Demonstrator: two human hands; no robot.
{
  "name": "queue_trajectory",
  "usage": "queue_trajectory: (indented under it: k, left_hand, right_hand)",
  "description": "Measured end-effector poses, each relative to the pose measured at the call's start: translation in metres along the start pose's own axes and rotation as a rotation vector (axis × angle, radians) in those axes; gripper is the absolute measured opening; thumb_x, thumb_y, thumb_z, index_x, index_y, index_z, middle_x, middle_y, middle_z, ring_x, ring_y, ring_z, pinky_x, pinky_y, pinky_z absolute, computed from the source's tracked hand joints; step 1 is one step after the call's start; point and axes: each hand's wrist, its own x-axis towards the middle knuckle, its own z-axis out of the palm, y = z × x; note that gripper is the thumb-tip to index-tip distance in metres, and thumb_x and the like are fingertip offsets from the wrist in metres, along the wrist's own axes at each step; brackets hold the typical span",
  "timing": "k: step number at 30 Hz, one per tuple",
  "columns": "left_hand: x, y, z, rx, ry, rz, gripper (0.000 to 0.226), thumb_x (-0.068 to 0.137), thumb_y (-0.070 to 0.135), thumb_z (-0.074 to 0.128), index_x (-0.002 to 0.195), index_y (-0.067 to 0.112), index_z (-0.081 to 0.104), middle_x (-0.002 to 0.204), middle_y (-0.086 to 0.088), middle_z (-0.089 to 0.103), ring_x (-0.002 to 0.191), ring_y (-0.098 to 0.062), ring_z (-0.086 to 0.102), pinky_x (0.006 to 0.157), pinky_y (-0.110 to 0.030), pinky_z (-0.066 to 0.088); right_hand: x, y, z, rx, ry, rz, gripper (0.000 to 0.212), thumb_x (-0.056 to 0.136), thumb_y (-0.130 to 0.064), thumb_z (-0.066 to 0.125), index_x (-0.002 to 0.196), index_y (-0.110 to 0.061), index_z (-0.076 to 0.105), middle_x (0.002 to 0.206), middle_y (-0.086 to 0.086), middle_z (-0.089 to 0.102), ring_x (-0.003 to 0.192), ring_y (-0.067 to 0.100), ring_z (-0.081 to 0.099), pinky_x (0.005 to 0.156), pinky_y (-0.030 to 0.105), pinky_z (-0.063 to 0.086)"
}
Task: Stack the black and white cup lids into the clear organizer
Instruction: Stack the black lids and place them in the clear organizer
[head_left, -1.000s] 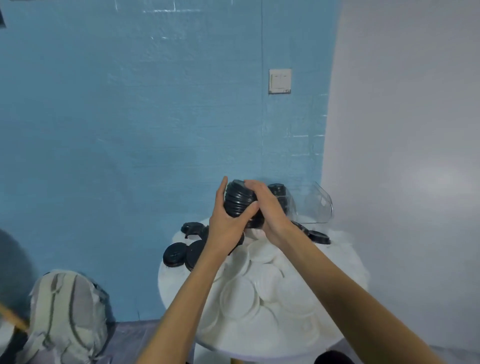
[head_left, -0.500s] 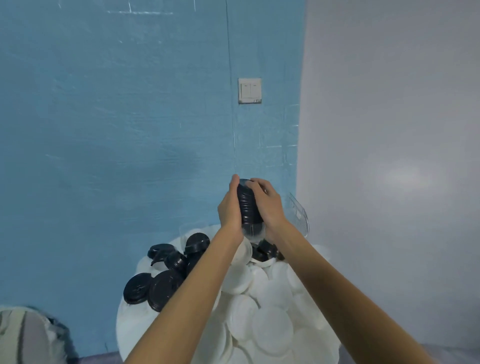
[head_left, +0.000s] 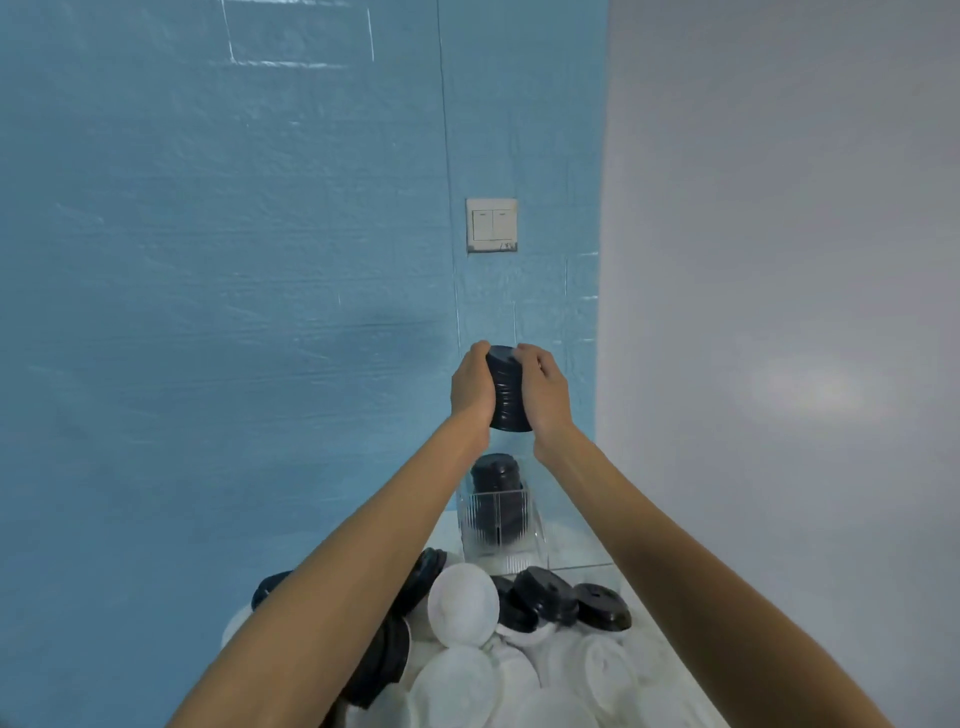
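Observation:
A stack of black lids (head_left: 508, 391) is held upright in the air between my left hand (head_left: 471, 385) and my right hand (head_left: 543, 391), whose fingers curl round its sides. Directly below stands the clear organizer (head_left: 497, 535) on the table, with a column of black lids (head_left: 494, 475) inside that rises above its ribbed front. The held stack hangs a little above that column, not touching it. Loose black lids (head_left: 548, 597) and white lids (head_left: 461, 605) lie heaped on the table in front of the organizer.
The white round table (head_left: 639, 613) stands in a corner, with a blue wall behind and a grey wall to the right. A white light switch (head_left: 491, 224) is on the blue wall above my hands. My forearms cross over the lid heap.
Both hands have risen with the stack of black lids and turned it upright above the organizer. The camera has tilted, so the organizer now shows below my hands.

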Motion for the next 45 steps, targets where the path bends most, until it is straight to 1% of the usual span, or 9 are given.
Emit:
queue_trajectory:
  k: [11,15,17,19,26,34,38,42,45]
  left_hand:
    - [0.105,-0.061,0.006,0.004,0.029,-0.11,0.039,0.099,0.042,0.046,0.114,0.013,0.067,0.114,-0.017,0.07,0.098,-0.032,0.068,0.081,-0.04,0.056]
    - [0.127,-0.099,-0.001,0.024,0.049,-0.18,0.038,0.102,0.044,0.042,0.114,0.015,0.064,0.105,-0.013,0.067,0.088,-0.027,0.065,0.065,-0.034,0.052]
    - [0.134,-0.116,-0.005,0.022,0.055,-0.204,0.04,0.102,0.046,0.042,0.115,0.016,0.065,0.109,-0.013,0.068,0.096,-0.029,0.067,0.078,-0.04,0.057]
    - [0.139,-0.128,-0.008,0.027,0.066,-0.216,0.041,0.102,0.046,0.041,0.115,0.016,0.067,0.112,-0.015,0.069,0.102,-0.032,0.067,0.092,-0.045,0.056]
    - [0.153,-0.145,-0.014,0.032,0.071,-0.196,0.036,0.103,0.038,0.041,0.109,0.015,0.068,0.109,-0.017,0.07,0.101,-0.033,0.068,0.083,-0.041,0.055]
    - [0.152,-0.15,-0.018,0.006,0.09,-0.229,0.036,0.102,0.036,0.039,0.104,0.014,0.068,0.106,-0.017,0.07,0.097,-0.033,0.067,0.086,-0.044,0.055]
    - [0.149,-0.145,-0.021,0.072,0.081,-0.182,0.033,0.106,0.026,0.035,0.115,0.017,0.065,0.11,-0.01,0.067,0.095,-0.025,0.063,0.073,-0.035,0.051]
    - [0.147,-0.141,-0.026,0.237,0.049,-0.102,0.031,0.107,0.027,0.032,0.119,0.027,0.06,0.123,-0.006,0.063,0.11,-0.025,0.061,0.097,-0.044,0.053]
    - [0.146,-0.142,-0.027,0.295,0.017,-0.074,0.034,0.108,0.029,0.028,0.119,0.027,0.06,0.121,-0.005,0.062,0.108,-0.024,0.061,0.098,-0.042,0.053]
  right_hand:
    - [0.092,0.077,0.007,-0.083,-0.07,0.092,0.032,0.099,-0.04,0.052,0.129,-0.032,0.06,0.121,0.001,0.065,0.107,0.02,0.065,0.098,0.043,0.055]
    - [0.105,0.122,0.007,-0.105,-0.092,0.142,0.032,0.1,-0.039,0.053,0.13,-0.03,0.061,0.122,0.001,0.065,0.108,0.019,0.065,0.099,0.042,0.055]
    - [0.108,0.138,0.007,-0.114,-0.105,0.154,0.032,0.101,-0.038,0.053,0.13,-0.028,0.062,0.123,0.0,0.066,0.108,0.017,0.065,0.098,0.039,0.054]
    - [0.108,0.149,0.007,-0.124,-0.115,0.168,0.032,0.101,-0.038,0.052,0.13,-0.028,0.061,0.122,-0.001,0.065,0.108,0.016,0.064,0.095,0.034,0.053]
    - [0.107,0.163,0.011,-0.084,-0.115,0.199,0.029,0.102,-0.037,0.052,0.129,-0.028,0.061,0.118,0.0,0.065,0.103,0.016,0.065,0.074,0.026,0.051]
    - [0.107,0.169,0.012,-0.129,-0.165,0.189,0.029,0.102,-0.038,0.052,0.129,-0.028,0.059,0.119,0.001,0.065,0.105,0.017,0.064,0.082,0.029,0.053]
    - [0.105,0.173,0.01,-0.168,-0.207,0.148,0.032,0.104,-0.037,0.05,0.133,-0.026,0.057,0.124,-0.002,0.063,0.11,0.013,0.062,0.089,0.026,0.05]
    - [0.105,0.174,0.007,-0.23,-0.227,0.138,0.033,0.104,-0.043,0.049,0.133,-0.028,0.057,0.126,-0.003,0.063,0.115,0.014,0.06,0.104,0.035,0.048]
    - [0.103,0.172,0.004,-0.238,-0.237,0.145,0.031,0.104,-0.043,0.049,0.131,-0.029,0.057,0.125,-0.002,0.064,0.115,0.015,0.061,0.106,0.04,0.049]
